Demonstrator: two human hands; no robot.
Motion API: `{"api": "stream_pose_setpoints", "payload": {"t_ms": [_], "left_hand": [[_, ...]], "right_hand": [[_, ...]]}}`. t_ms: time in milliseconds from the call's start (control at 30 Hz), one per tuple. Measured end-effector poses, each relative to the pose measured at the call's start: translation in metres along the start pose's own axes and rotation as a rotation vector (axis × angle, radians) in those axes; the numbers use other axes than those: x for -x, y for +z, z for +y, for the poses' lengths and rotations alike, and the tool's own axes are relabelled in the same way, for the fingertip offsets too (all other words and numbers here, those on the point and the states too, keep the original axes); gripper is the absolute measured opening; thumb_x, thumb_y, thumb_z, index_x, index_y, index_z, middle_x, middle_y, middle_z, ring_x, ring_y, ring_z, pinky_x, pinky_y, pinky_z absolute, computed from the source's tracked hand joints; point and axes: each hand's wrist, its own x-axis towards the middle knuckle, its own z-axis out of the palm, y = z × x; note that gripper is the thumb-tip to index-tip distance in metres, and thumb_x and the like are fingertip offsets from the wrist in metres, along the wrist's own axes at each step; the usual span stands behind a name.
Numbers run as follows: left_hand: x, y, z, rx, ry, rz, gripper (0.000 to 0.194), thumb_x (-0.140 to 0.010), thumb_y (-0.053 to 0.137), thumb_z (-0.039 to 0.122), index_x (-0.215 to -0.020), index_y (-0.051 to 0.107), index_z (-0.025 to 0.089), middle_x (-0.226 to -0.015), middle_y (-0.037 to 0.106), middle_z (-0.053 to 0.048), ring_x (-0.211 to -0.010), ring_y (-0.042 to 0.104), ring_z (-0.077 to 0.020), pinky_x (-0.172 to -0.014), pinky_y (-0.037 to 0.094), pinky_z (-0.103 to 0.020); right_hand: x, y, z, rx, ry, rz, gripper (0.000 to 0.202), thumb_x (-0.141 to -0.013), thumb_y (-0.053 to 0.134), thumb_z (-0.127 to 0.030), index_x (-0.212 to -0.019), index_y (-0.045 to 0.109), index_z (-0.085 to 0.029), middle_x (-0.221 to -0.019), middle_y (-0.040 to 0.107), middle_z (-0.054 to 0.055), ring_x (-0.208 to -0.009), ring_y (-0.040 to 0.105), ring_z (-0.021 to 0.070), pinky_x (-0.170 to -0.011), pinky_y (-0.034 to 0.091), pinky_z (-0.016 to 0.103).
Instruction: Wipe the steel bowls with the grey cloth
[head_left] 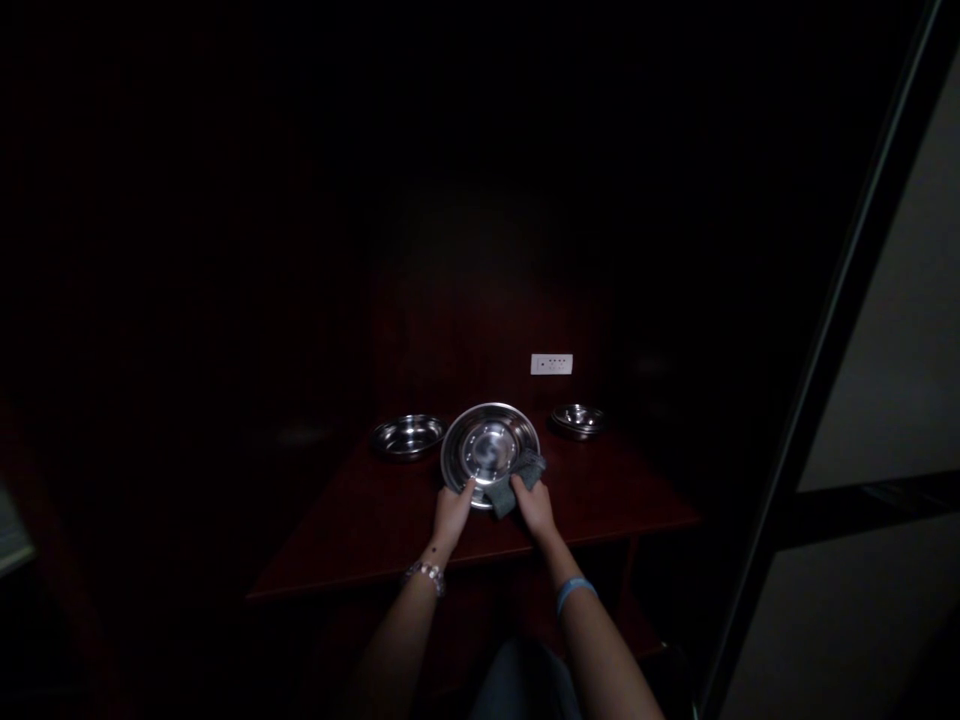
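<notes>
A shiny round metal bowl (pixel 489 445) is tilted up towards me above the front part of the table. My left hand (pixel 453 514) is closed on its lower left rim, thumb on the inner side. In my right hand (pixel 533 506) is a grey-green cloth (pixel 504 494), pressed against the bowl's lower right rim. The fingers of both hands behind the bowl are hidden.
On the dark red table (pixel 360 530), another metal bowl (pixel 409 437) stands to the left and a small stack of metal bowls (pixel 577 420) to the right. A white socket strip (pixel 551 364) is on the back panel. A framed pale panel (pixel 877 400) rises at the right.
</notes>
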Motion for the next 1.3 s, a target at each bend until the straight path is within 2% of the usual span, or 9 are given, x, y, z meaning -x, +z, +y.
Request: {"api": "stream_pose_setpoints", "payload": {"t_ms": [133, 300, 633, 967, 1300], "left_hand": [[-0.0005, 0.0001, 0.0014, -0.009, 0.015, 0.011, 0.035, -0.08, 0.063, 0.027, -0.112, 0.067, 0.015, -0.119, 0.069, -0.011, -0.116, 0.061, -0.0222, -0.102, 0.045, -0.034], [-0.0011, 0.0011, -0.0005, -0.046, 0.013, -0.005, 0.033, -0.081, 0.06, 0.029, -0.108, 0.068, 0.011, -0.114, 0.07, -0.013, -0.113, 0.063, -0.0248, -0.102, 0.045, -0.038], [-0.0011, 0.002, -0.0028, -0.029, 0.018, -0.006, 0.033, -0.08, 0.06, 0.031, -0.106, 0.068, 0.012, -0.113, 0.071, -0.012, -0.111, 0.064, -0.0246, -0.099, 0.047, -0.036], [0.0002, 0.0031, -0.0019, -0.001, 0.049, 0.019, 0.031, -0.079, 0.062, 0.029, -0.105, 0.069, 0.013, -0.111, 0.072, -0.011, -0.109, 0.065, -0.0229, -0.098, 0.047, -0.034], [0.0021, 0.0025, 0.0016, -0.013, 0.044, 0.009, 0.032, -0.079, 0.061, 0.032, -0.103, 0.069, 0.012, -0.111, 0.072, -0.012, -0.109, 0.065, -0.0238, -0.097, 0.047, -0.034]], "right_hand": [[-0.001, 0.0002, 0.0015, 0.006, 0.0, -0.005, 0.033, -0.083, 0.052, -0.042, -0.091, 0.07, -0.016, -0.096, 0.075, 0.01, -0.094, 0.069, 0.0227, -0.084, 0.051, 0.03], [-0.0015, -0.0002, 0.0019, 0.008, -0.004, -0.011, 0.036, -0.083, 0.051, -0.044, -0.092, 0.07, -0.015, -0.098, 0.074, 0.011, -0.094, 0.069, 0.0238, -0.084, 0.051, 0.031], [0.0012, -0.0016, -0.001, -0.011, -0.017, -0.018, 0.035, -0.084, 0.051, -0.042, -0.094, 0.07, -0.015, -0.099, 0.074, 0.01, -0.096, 0.069, 0.023, -0.086, 0.051, 0.03], [0.0028, -0.0043, -0.0041, 0.009, 0.007, -0.025, 0.037, -0.083, 0.052, -0.042, -0.104, 0.069, -0.016, -0.102, 0.073, 0.01, -0.099, 0.068, 0.0239, -0.09, 0.05, 0.033], [0.0013, -0.002, -0.0015, -0.021, 0.001, -0.008, 0.035, -0.082, 0.052, -0.043, -0.097, 0.07, -0.016, -0.1, 0.074, 0.008, -0.095, 0.068, 0.022, -0.087, 0.051, 0.031]]}}
